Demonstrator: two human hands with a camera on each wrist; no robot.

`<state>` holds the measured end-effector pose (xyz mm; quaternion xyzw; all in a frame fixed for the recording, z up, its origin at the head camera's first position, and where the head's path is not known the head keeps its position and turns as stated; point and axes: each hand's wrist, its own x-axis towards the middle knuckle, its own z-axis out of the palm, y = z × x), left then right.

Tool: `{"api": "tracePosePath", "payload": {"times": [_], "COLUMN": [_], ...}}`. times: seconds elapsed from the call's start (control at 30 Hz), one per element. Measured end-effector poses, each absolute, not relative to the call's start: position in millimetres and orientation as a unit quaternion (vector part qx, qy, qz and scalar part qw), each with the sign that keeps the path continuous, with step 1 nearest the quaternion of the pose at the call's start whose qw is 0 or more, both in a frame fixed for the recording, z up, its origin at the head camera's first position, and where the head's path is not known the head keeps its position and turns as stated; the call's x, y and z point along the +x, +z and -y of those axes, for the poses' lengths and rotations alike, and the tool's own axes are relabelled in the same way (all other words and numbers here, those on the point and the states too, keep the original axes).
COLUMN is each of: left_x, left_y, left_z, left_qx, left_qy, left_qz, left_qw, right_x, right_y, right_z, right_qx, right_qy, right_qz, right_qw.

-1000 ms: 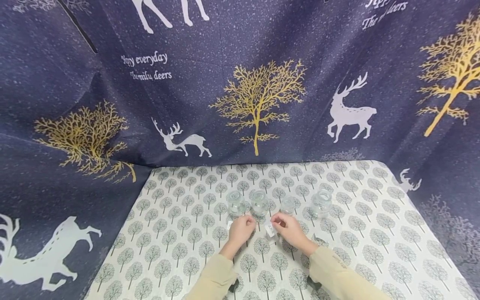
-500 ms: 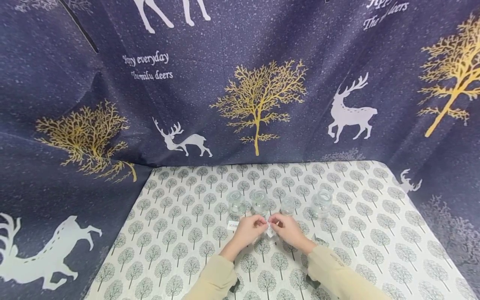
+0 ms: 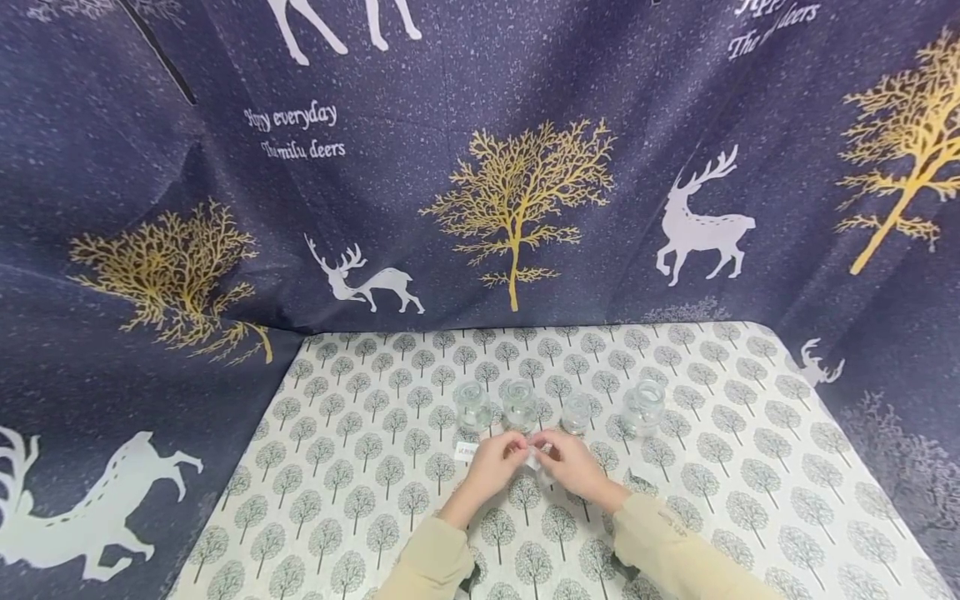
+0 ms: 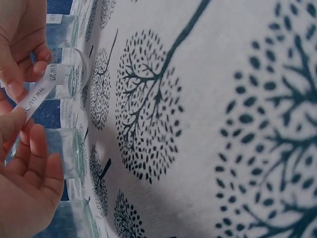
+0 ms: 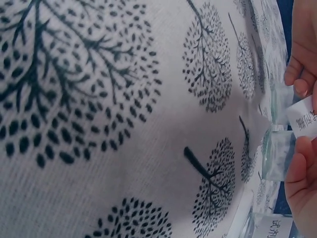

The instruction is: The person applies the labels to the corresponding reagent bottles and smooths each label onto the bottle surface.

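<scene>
In the head view my left hand and right hand meet over the tablecloth, just in front of the glass jars. Both pinch a small white printed label between fingertips and thumbs. From the left wrist, the label strip runs slantwise between the left hand and right hand, with dark characters and a curled end. In the right wrist view the label lies between the left hand above and the right hand below. Whether a backing is separating is unclear.
Two glass jars, a smaller jar and a wider jar stand in a row behind the hands. A printed slip lies left of the left hand. The jar at right bears a printed label.
My left hand has moved right and joined the right hand at the label. The printed slip on the cloth at left has come into fuller view. The jars have stayed put.
</scene>
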<state>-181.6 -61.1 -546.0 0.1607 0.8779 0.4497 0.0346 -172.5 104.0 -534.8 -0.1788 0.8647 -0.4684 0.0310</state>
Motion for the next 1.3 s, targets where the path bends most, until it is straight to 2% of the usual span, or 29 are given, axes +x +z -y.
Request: {"api": "tracePosePath", "payload": {"times": [0.17, 0.47, 0.73, 0.97, 1.3], "left_x": [-182, -188, -192, -197, -202], "left_y": [-548, -550, -551, -557, -561], "left_z": [64, 62, 56, 54, 53], "left_qx": [0.122, 0.068, 0.042, 0.017, -0.002], "left_qy": [0.488, 0.554, 0.536, 0.511, 0.493], "left_qz": [-0.864, -0.83, -0.843, -0.859, -0.869], "left_qw": [0.022, 0.02, -0.009, -0.024, -0.035], "right_x": [-178, -192, -203, -208, -211], "right_y": [-534, -531, -531, -542, -551], "right_z": [-102, -97, -87, -82, -80], "right_qx": [-0.128, -0.077, -0.034, -0.038, -0.026], "right_qy": [-0.505, -0.553, -0.553, -0.511, -0.49], "right_qz": [-0.853, -0.829, -0.832, -0.857, -0.87], "right_qw": [0.021, 0.045, -0.006, -0.052, -0.048]}}
